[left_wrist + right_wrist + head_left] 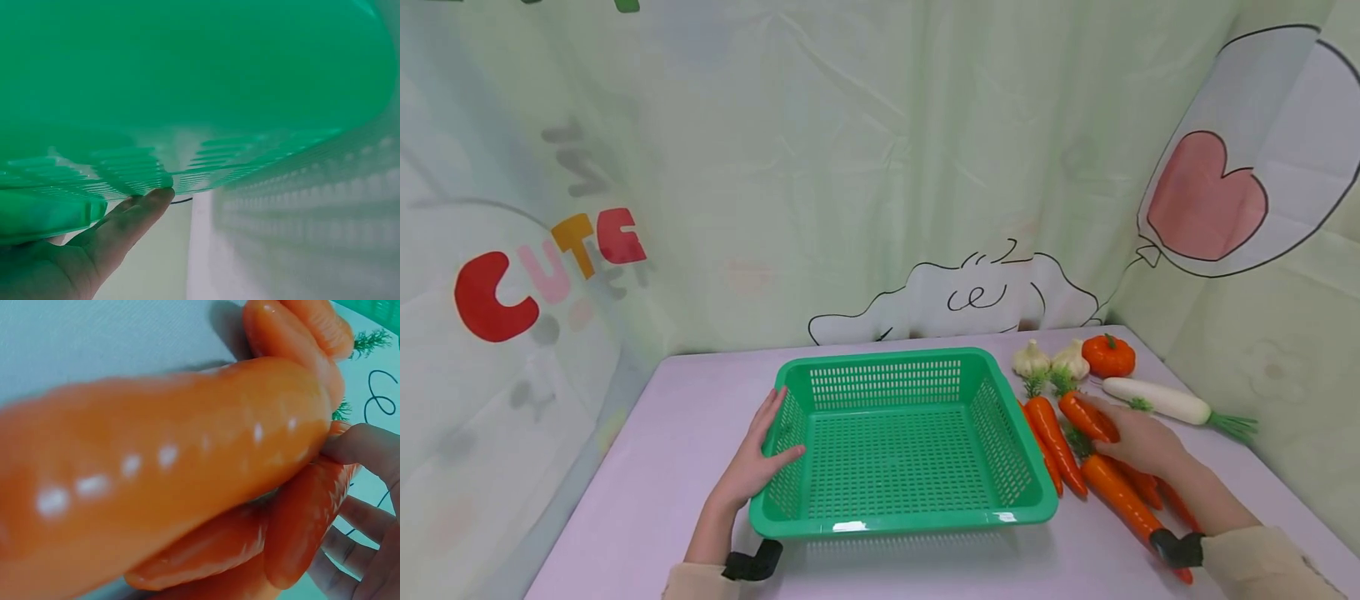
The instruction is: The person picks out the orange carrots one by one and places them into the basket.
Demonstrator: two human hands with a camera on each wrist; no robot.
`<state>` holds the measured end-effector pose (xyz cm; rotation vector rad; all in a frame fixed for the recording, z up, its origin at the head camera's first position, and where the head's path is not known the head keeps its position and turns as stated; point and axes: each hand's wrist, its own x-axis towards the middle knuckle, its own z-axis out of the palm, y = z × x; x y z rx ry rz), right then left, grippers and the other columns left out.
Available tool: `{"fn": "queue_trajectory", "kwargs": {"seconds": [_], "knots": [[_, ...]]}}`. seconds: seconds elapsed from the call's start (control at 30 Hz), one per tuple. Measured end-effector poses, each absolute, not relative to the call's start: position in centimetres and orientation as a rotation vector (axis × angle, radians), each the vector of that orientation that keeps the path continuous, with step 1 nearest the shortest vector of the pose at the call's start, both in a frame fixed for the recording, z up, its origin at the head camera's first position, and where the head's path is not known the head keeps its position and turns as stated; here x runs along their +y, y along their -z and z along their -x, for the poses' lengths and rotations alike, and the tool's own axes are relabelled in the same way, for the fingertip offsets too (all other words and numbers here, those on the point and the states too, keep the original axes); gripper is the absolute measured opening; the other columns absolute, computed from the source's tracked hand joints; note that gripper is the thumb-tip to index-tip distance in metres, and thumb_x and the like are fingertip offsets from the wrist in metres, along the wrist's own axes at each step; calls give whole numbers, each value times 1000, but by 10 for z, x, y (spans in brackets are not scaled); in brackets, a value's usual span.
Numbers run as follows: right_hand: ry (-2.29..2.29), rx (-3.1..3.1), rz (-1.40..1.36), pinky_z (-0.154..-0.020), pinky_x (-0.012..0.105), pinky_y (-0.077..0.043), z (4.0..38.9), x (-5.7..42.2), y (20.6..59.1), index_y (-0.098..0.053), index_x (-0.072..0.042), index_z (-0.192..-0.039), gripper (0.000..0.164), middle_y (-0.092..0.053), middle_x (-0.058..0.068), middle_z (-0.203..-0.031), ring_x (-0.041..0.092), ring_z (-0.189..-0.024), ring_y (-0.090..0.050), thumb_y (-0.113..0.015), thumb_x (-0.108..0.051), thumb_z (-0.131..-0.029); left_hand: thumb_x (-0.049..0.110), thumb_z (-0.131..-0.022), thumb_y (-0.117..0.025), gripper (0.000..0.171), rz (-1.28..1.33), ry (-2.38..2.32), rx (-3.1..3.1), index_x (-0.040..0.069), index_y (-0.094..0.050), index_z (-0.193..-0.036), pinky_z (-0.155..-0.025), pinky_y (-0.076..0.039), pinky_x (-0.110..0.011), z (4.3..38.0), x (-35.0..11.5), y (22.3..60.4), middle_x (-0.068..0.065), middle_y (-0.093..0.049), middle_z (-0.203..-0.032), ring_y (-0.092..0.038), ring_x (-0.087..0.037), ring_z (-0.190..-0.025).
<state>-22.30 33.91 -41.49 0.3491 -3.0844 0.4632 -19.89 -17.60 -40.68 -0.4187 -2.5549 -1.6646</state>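
A green plastic basket [895, 523] with slotted walls stands on the table. My left hand [756, 458] rests at its left rim, fingers extended and thumb reaching over the edge; the left wrist view shows the fingers [134, 225] against the slotted wall. To the right of the basket, my right hand [1138, 437] grips an orange carrot [1086, 417] near its leafy top. Below that hand lies another carrot [1123, 500], large in the foreground of the right wrist view. More carrots [1056, 446] lie between the hand and the basket, and several sit partly hidden under the right hand.
Behind the carrots are two garlic bulbs [1032, 360] and an orange pumpkin [1108, 357]. A white radish [1157, 400] with green leaves lies beyond the right hand. A printed curtain [850, 183] hangs behind the pale table [647, 500].
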Motion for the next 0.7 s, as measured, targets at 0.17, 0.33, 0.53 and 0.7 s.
{"fn": "queue_trajectory", "kwargs": {"seconds": [0.17, 0.33, 0.53, 0.7], "knots": [[-585, -3054, -333, -72, 53, -47, 222, 338, 412, -37, -2, -137, 68, -50, 27, -119, 35, -91, -51, -69, -12, -77, 16, -83, -67, 80, 403, 1600, -2572, 15, -19, -147, -98, -11, -67, 206, -180, 422, -10, -3, -153, 0, -36, -137], [-646, -3052, -306, -72, 53, -47, 220, 338, 410, -35, -1, -137, 69, -47, 31, -122, 37, -93, -52, -69, -16, -79, 13, -84, -64, 75, 394, 1605, -2558, 4, -21, -145, -97, -11, -68, 198, -174, 408, -16, -4, -152, -1, -40, -136], [-710, -3055, -287, -72, 56, -46, 219, 336, 407, -31, -3, -140, 74, -44, 33, -125, 44, -97, -50, -70, -21, -80, 15, -84, -64, 75, 376, 1593, -2560, 6, -22, -145, -98, -12, -68, 199, -174, 411, -15, -5, -152, -2, -39, -136], [-840, -3009, -298, -72, 54, -48, 217, 334, 404, -28, -6, -142, 74, -45, 33, -124, 50, -104, -46, -69, -16, -81, 24, -84, -65, 76, 382, 1577, -2565, 14, -22, -146, -98, -12, -67, 208, -179, 428, -8, -4, -153, -1, -35, -137]]}}
